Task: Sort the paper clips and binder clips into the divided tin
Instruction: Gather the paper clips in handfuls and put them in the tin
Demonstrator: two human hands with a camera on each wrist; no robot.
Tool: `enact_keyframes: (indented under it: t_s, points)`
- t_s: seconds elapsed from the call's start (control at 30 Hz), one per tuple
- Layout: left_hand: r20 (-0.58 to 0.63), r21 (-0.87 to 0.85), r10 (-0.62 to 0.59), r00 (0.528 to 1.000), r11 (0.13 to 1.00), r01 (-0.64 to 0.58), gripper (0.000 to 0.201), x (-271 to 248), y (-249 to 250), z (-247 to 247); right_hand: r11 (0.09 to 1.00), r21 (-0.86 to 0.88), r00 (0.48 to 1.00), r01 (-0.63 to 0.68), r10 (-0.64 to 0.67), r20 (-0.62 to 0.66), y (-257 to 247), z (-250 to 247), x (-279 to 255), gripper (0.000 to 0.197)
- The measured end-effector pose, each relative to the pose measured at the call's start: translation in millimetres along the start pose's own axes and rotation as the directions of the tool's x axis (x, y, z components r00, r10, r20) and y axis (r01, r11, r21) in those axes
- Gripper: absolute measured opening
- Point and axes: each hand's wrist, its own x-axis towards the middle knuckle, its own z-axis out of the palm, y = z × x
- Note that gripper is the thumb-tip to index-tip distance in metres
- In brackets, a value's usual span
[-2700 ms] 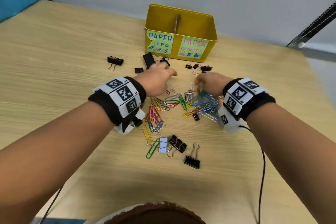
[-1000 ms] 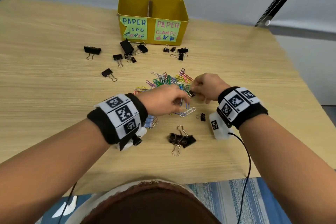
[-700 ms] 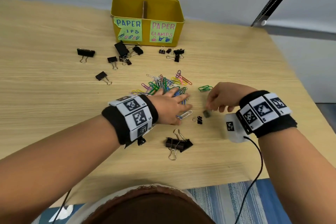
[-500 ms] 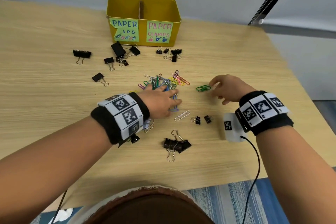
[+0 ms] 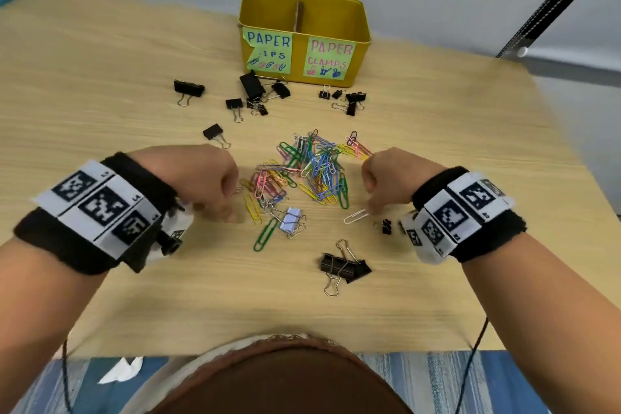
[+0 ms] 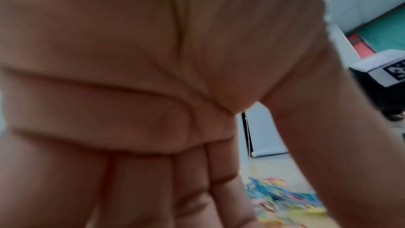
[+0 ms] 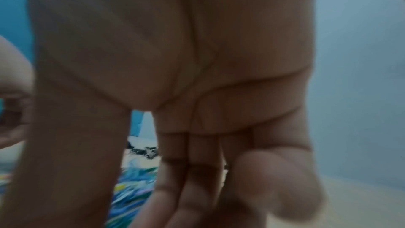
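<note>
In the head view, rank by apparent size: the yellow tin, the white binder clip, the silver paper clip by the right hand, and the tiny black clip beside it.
1. yellow tin
2. white binder clip
3. silver paper clip, close to the white clip, so unsure
4. tiny black clip

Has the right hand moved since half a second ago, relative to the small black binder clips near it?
Yes. The right hand has pulled back toward the person; its fingertips now sit at the white paper clip, beside the small black binder clips, not beyond them.
</note>
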Motion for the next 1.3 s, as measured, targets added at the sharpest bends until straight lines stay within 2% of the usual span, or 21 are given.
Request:
enact_keyframes:
  t_s: [0.1,0.23,0.3,0.4,0.5,0.57,0.67,0.83,0.87,0.93,1.0,1.13,1.2,1.3]
  points:
    - [0.059,-0.008,0.027,0.998,1.000,-0.026,0.035,2.2,14.5,19.5,0.994,-0.073,0.986,0.086,-0.075,0.149,-20.8,10.7,1.7,0.024]
    - [0.086,0.040,0.069,0.994,0.997,-0.073,0.029,10.5,35.1,33.0,0.984,-0.028,0.984,0.175,-0.175,0.029,-40.0,1.2,5.7,0.016]
    - [0.067,0.029,0.070,0.995,0.997,-0.072,0.020,13.6,33.8,32.5,0.974,0.025,0.974,0.226,-0.226,0.000,-49.0,-5.8,2.1,0.021]
    - [0.048,0.006,0.055,0.997,0.998,-0.056,0.022,17.8,28.9,29.9,0.958,0.081,0.957,0.274,-0.280,0.076,-71.4,-7.5,-4.6,0.045]
    - [0.023,-0.023,0.051,0.998,0.998,-0.050,0.018,20.8,28.8,26.5,0.950,-0.001,0.943,0.312,-0.310,0.122,-85.6,-0.6,0.1,0.040]
    - [0.007,-0.041,0.048,0.999,0.998,-0.047,0.014,20.8,28.9,25.9,0.951,0.077,0.946,0.301,-0.308,0.104,-81.5,-2.9,1.6,0.029]
    - [-0.026,-0.031,0.067,0.997,0.997,-0.067,0.017,23.1,30.4,26.5,0.941,0.220,0.952,0.256,-0.285,0.114,-65.8,-9.2,-1.5,0.030]
    - [-0.160,0.079,0.190,0.969,0.981,-0.180,0.029,29.5,39.1,23.6,0.939,0.191,0.932,0.287,-0.320,0.169,-42.2,-4.5,-14.3,0.032]
    - [-0.141,0.075,0.195,0.971,0.980,-0.186,0.034,29.4,39.3,24.7,0.940,0.190,0.926,0.283,-0.320,0.200,-38.5,-1.7,-17.2,0.030]
    - [0.004,0.042,0.168,0.986,0.985,-0.168,0.039,28.7,40.4,30.0,0.948,0.187,0.921,0.259,-0.300,0.250,-31.1,5.0,-22.7,0.025]
    - [0.153,0.025,0.138,0.979,0.989,-0.143,0.037,29.8,43.3,35.4,0.958,0.187,0.943,0.217,-0.256,0.213,-21.6,7.8,-24.6,0.019]
    - [0.168,-0.020,0.146,0.975,0.989,-0.145,0.035,33.4,56.5,35.2,0.984,0.141,0.992,0.111,-0.119,0.048,-2.1,3.3,-21.8,0.014]
    - [0.175,-0.038,0.160,0.971,0.987,-0.156,0.035,36.6,62.8,33.4,0.988,0.129,0.992,0.079,-0.090,0.085,1.2,4.0,-18.8,0.011]
    - [0.150,-0.053,0.167,0.974,0.986,-0.161,0.036,42.1,67.1,28.2,0.985,0.142,0.979,0.093,-0.117,0.166,-5.4,7.8,-9.9,0.017]
